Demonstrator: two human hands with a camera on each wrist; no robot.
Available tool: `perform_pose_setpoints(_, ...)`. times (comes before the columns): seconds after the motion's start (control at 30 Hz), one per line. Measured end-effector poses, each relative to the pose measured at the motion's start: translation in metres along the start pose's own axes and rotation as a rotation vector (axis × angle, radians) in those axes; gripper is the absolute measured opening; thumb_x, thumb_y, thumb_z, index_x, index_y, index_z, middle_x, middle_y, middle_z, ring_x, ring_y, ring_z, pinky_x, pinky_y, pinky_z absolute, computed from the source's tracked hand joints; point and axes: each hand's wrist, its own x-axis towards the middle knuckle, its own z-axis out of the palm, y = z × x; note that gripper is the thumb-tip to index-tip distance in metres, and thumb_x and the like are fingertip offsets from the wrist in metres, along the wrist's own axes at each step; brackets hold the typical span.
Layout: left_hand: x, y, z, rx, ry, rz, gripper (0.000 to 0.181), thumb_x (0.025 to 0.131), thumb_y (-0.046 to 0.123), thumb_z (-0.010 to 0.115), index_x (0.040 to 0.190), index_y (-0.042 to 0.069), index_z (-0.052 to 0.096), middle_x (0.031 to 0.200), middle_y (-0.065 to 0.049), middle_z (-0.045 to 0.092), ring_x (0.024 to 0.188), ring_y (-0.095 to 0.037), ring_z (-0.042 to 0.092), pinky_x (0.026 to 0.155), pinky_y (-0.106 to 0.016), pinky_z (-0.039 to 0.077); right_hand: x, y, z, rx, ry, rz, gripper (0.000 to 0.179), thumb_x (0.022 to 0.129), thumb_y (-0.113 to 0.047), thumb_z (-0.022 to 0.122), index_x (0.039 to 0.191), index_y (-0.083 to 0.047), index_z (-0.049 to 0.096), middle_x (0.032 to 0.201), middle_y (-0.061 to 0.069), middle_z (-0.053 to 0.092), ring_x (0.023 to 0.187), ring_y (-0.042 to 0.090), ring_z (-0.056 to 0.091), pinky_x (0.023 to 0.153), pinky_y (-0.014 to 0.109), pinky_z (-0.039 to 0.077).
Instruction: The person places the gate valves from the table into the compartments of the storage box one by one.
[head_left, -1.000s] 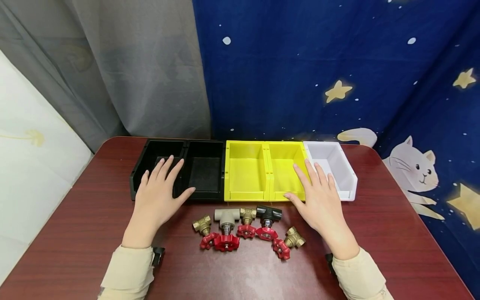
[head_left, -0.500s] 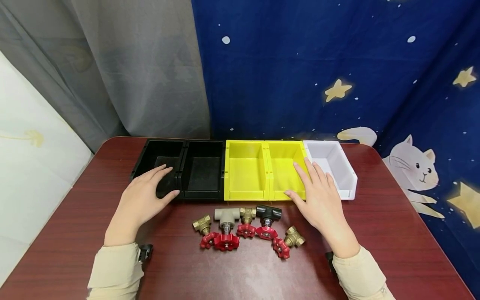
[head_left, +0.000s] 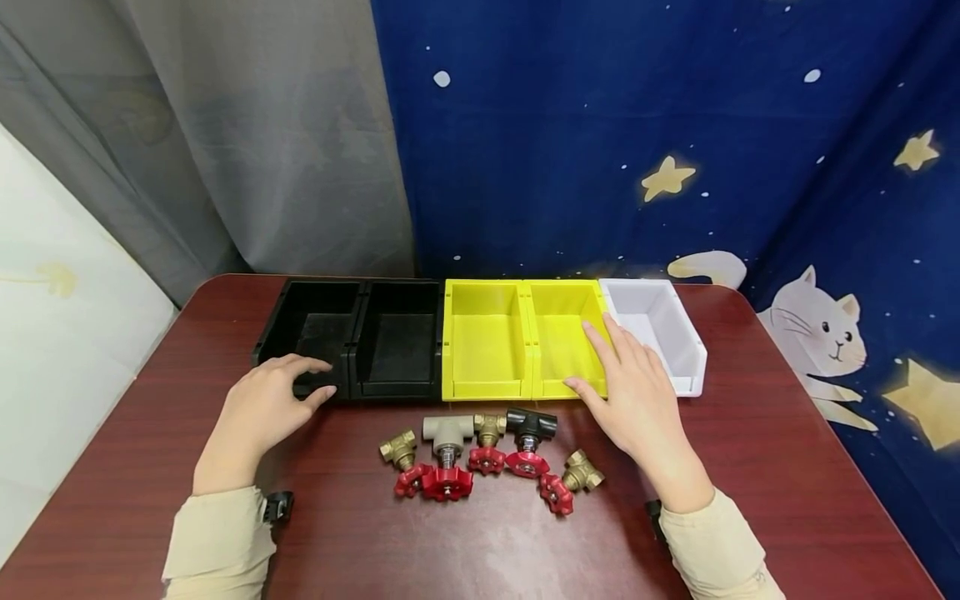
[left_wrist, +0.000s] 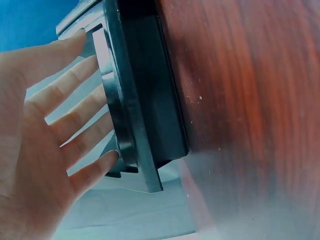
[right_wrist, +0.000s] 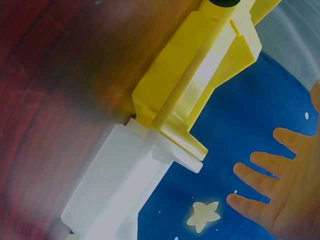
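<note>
My left hand [head_left: 258, 408] is at the front of the leftmost black bin [head_left: 330, 329]. Its fingers are spread and slightly bent by the bin's front edge; whether they touch it I cannot tell. My right hand [head_left: 637, 400] hovers with fingers extended before the right yellow bin [head_left: 562, 333] and the white bin [head_left: 660, 333], and holds nothing. Between the hands lie several valves with red handwheels: a grey valve [head_left: 448, 433], a black valve [head_left: 531, 425], and brass ones, a left brass valve [head_left: 399, 450], a middle brass valve [head_left: 490, 427] and a right brass valve [head_left: 582, 472].
A second black bin [head_left: 397, 342] and the left yellow bin [head_left: 487, 350] complete the row along the back of the reddish-brown table [head_left: 450, 550]. Behind hang a grey curtain [head_left: 300, 150] and a blue star-patterned curtain [head_left: 540, 150].
My left hand has drawn left and nearer to me, from above the black bins down to the leftmost one's front edge. My right hand stays nearly in place; the view shifts slightly.
</note>
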Motion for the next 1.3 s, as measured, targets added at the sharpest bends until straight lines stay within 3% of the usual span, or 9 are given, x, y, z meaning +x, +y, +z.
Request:
perform_pose_setpoints(0.27,0.002,-0.002,0.003,-0.011,0.007,-0.002,0.024,0.092,0.029,0.07,0.111,0.014,0.072,0.12,-0.018,0.063,0.112,-0.042,0.056,0.085,-0.065,0.045,0.0,0.0,-0.001,-0.001,-0.015,0.01,0.079,0.093,-0.051,0.062,0.157,-0.016,0.03,0.16,0.015,0.026,0.14,0.038,0.032,0.113,0.056,0.025)
perform_pose_setpoints(0.47,0.002,-0.005,0.004,-0.002,-0.007,0.006,0.018,0.092,0.026,0.071,0.105,0.014,0.073,0.114,-0.017,0.064,0.11,-0.042,0.056,0.083,-0.064,0.046,-0.001,-0.001,0.0,0.031,0.0,0.01,0.077,0.094,-0.049,0.063,0.156,-0.016,0.031,0.155,0.017,0.034,0.137,0.038,0.036,0.112,0.056,0.026)
perform_pose_setpoints(1.03,0.003,-0.003,0.011,-0.019,0.012,0.01,0.016,0.091,0.025,0.073,0.103,0.015,0.073,0.108,-0.013,0.066,0.104,-0.04,0.058,0.08,-0.063,0.047,-0.009,-0.012,-0.012,0.144,0.119,0.007,0.061,0.091,-0.042,0.07,0.141,-0.012,0.053,0.137,0.012,0.057,0.127,0.032,0.05,0.106,0.052,0.037)
perform_pose_setpoints(1.3,0.002,-0.002,0.009,-0.02,0.019,0.009,0.014,0.091,0.023,0.074,0.102,0.014,0.074,0.105,-0.012,0.067,0.103,-0.04,0.059,0.079,-0.062,0.048,-0.017,-0.022,-0.02,0.095,0.071,0.004,0.062,0.088,-0.051,0.07,0.134,-0.01,0.06,0.132,0.013,0.061,0.12,0.034,0.057,0.101,0.053,0.044)
